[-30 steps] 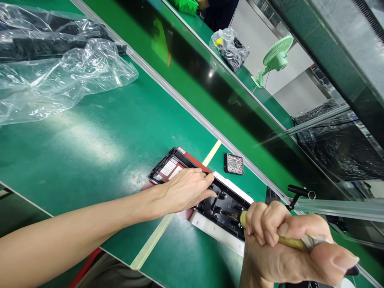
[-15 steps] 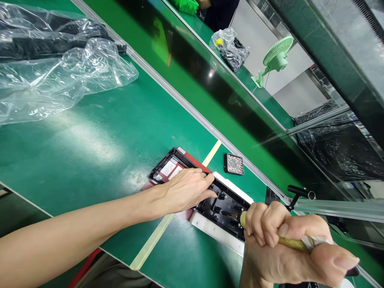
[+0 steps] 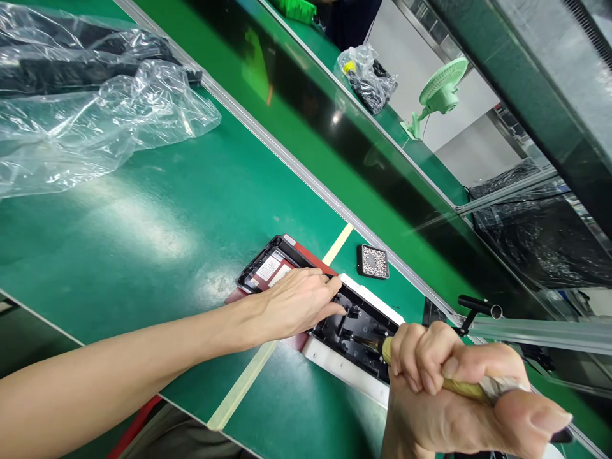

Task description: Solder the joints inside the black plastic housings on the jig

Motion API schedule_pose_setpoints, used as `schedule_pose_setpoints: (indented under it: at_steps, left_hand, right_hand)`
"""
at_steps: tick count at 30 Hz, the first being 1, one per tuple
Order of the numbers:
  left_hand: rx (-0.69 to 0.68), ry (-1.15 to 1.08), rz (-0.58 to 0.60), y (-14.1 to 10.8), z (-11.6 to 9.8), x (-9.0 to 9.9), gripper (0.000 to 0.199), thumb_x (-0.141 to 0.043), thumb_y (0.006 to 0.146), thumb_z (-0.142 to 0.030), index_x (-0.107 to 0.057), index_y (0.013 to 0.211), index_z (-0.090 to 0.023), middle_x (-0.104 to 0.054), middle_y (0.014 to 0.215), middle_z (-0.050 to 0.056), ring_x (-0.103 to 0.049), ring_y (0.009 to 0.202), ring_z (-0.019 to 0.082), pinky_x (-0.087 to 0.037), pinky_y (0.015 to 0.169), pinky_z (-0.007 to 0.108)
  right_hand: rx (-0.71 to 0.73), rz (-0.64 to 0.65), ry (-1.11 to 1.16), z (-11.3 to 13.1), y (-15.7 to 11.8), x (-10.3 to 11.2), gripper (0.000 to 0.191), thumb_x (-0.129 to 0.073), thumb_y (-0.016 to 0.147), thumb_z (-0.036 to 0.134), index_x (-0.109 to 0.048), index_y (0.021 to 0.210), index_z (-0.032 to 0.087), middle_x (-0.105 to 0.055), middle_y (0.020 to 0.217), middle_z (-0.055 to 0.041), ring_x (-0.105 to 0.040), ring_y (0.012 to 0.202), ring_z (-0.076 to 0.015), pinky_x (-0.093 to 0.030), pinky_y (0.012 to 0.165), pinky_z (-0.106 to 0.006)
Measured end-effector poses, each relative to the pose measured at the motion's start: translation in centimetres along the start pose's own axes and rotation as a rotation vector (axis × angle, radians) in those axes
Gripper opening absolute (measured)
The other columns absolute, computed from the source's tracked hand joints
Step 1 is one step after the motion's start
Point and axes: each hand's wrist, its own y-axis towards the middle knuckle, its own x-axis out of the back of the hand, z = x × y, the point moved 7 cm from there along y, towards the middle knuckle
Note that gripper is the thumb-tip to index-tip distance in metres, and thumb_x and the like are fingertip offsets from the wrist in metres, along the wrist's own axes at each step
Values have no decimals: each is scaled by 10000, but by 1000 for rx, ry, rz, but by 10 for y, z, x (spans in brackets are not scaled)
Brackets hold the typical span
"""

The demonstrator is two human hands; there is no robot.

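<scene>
My left hand (image 3: 301, 301) lies over the middle of a long black plastic housing (image 3: 356, 322), fingers bent over its far edge and thumb spread apart toward its inside. My right hand (image 3: 459, 382) is wrapped round a screwdriver (image 3: 388, 349) with a yellow handle. Its dark shaft points left into the housing, and the tip is near small posts there; whether it touches a screw cannot be made out. White blocks (image 3: 335, 364) flank the housing on both long sides. A frame with paper labels (image 3: 268, 268) forms the left end, over a red base.
A small black tray of metal screws (image 3: 373, 262) stands beyond the housing, near the metal rail. Clear plastic bags (image 3: 109, 121) with black parts lie at the upper left. Across the divider are a green fan (image 3: 440, 89), a bagged bundle (image 3: 367, 78) and part of a person.
</scene>
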Motion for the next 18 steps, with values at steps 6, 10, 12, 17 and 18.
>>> schedule_pose_setpoints:
  at_steps: [6,10,12,17,18]
  left_hand:
    - [0,4,-11,0,-1,2,289,-567,975,-460,-517,904,-184,-616,698,17,-630,661,210,-413,569,289]
    - [-3,18,-16,0,0,1,296,-567,973,-469,-520,907,-185,-612,690,13,-629,651,209,-405,553,298]
    - [-2,24,-13,0,0,0,293,-568,972,-469,-523,915,-185,-615,691,11,-628,650,214,-400,546,304]
    - [0,18,-8,0,0,0,293,-554,979,-473,-522,918,-188,-623,697,10,-632,660,220,-395,559,306]
    - [1,19,-7,0,0,0,295,-552,979,-475,-521,917,-188,-625,697,10,-634,662,221,-395,562,305]
  right_hand:
    - [-10,-10,-12,-1,1,0,579,-249,957,651,-540,701,222,-393,474,70,-324,362,-69,-350,364,-211]
    - [-5,-17,-18,0,2,0,654,-212,932,734,-534,689,219,-389,465,71,-317,355,-69,-346,354,-210]
    - [-8,-13,-18,0,1,-1,649,-204,938,722,-532,689,220,-387,466,72,-315,356,-67,-351,358,-210]
    - [-14,5,-13,0,0,-1,622,-200,955,684,-542,713,225,-383,478,71,-316,370,-67,-350,365,-206]
    - [-14,8,-10,0,0,-1,631,-194,953,693,-544,714,224,-382,480,70,-315,372,-68,-347,364,-208]
